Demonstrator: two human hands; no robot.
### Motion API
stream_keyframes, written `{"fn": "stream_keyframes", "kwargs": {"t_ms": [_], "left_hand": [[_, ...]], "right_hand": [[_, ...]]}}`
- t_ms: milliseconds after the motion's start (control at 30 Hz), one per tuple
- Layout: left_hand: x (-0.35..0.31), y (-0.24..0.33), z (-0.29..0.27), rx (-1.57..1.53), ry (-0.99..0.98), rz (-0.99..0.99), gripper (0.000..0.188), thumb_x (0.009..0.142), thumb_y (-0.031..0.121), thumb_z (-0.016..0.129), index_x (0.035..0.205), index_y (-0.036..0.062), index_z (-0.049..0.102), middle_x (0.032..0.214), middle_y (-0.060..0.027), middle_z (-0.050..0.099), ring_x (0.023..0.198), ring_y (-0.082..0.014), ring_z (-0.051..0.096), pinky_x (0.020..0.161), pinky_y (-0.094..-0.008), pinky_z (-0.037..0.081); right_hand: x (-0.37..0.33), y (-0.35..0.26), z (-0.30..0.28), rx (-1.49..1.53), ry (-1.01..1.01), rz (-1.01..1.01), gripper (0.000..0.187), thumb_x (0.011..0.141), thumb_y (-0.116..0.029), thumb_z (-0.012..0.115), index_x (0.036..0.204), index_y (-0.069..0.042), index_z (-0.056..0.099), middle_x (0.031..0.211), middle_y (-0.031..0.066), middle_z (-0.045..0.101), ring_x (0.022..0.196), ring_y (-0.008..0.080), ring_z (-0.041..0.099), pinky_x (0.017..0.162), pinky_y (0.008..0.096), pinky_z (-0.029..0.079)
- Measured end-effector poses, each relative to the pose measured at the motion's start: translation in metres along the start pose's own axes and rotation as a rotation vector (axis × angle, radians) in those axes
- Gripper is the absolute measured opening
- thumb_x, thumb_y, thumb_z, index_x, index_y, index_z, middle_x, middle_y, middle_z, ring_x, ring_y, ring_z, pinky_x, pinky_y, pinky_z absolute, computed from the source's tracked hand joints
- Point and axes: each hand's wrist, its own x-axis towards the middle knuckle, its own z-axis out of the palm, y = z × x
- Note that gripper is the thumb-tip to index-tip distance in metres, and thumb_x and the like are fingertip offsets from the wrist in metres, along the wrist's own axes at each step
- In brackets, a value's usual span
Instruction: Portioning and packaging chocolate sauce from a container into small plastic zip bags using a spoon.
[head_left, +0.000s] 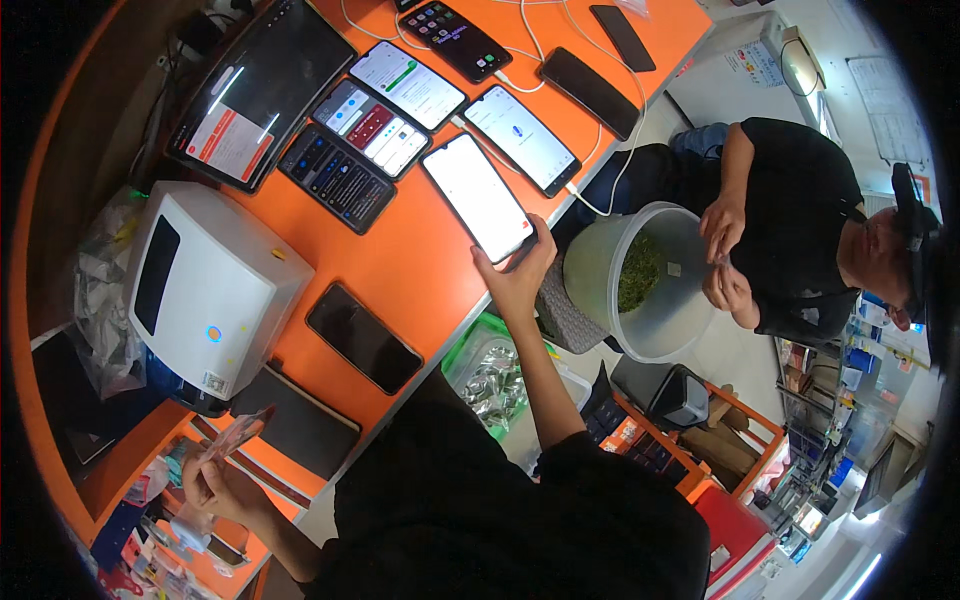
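My right hand (520, 272) grips the lower end of a smartphone (478, 195) with a bright white screen, thumb on one side and fingers on the other. The phone lies at or just above the orange table; I cannot tell which. At the lower left, my left hand (215, 490) pinches a small, flat, shiny packet (240, 432) with reddish and clear parts; its contents are too small to make out. Closest to that hand are a black notebook-like slab (300, 425) and a white label printer (205, 290). A dark-screened phone (364, 337) rests between my hands.
Several lit phones (520, 138) with white cables and a large dark screen (265, 90) cover the far part of the orange table (420, 285). At right, a co-worker's hands (728, 255) work over a translucent bucket (612, 290) holding green leaves. Below the edge sits a green-rimmed box (455, 362) of silvery packets.
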Motion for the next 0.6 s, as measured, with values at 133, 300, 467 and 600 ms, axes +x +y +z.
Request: {"fn": "stream_keyframes", "kwargs": {"t_ms": [133, 300, 467, 600], "left_hand": [[0.000, -0.002, 0.005, 0.003, -0.050, 0.036, 0.012, 0.086, 0.011, 0.055, 0.084, 0.0005, 0.058, 0.084, -0.0073, 0.054, 0.083, -0.0176, 0.048, 0.079, -0.0319, 0.039], [-0.002, -0.003, 0.007, -0.042, -0.018, -0.001, 0.009, 0.086, 0.010, 0.054, 0.086, 0.0012, 0.058, 0.084, -0.0064, 0.053, 0.084, -0.0174, 0.047, 0.081, -0.0321, 0.038], [-0.002, -0.007, -0.001, -0.021, -0.050, 0.023, 0.009, 0.086, 0.008, 0.054, 0.086, 0.0013, 0.059, 0.085, -0.0063, 0.054, 0.084, -0.0174, 0.047, 0.081, -0.0319, 0.038], [-0.003, -0.009, -0.009, -0.032, -0.077, 0.003, 0.009, 0.086, 0.008, 0.054, 0.086, 0.0010, 0.059, 0.086, -0.0064, 0.054, 0.084, -0.0177, 0.047, 0.080, -0.0314, 0.039]], "right_hand": [[-0.001, 0.003, 0.003, 0.026, 0.003, -0.003, 0.087, 0.057, -0.021, 0.082, 0.126, 0.003, 0.033, 0.120, 0.0171, 0.039, 0.112, 0.0313, 0.036, 0.096, 0.0397, 0.031], [-0.001, 0.006, 0.004, 0.043, 0.001, 0.003, 0.087, 0.058, -0.019, 0.082, 0.127, 0.002, 0.032, 0.120, 0.0166, 0.037, 0.113, 0.0299, 0.035, 0.096, 0.0393, 0.031], [-0.002, 0.005, 0.005, 0.053, 0.008, 0.014, 0.088, 0.057, -0.018, 0.083, 0.127, 0.001, 0.032, 0.120, 0.0167, 0.036, 0.112, 0.0296, 0.036, 0.097, 0.0394, 0.031], [0.000, 0.001, 0.001, 0.056, 0.002, 0.011, 0.088, 0.058, -0.018, 0.083, 0.128, 0.001, 0.032, 0.122, 0.0169, 0.038, 0.114, 0.0296, 0.038, 0.098, 0.0388, 0.032]]}}
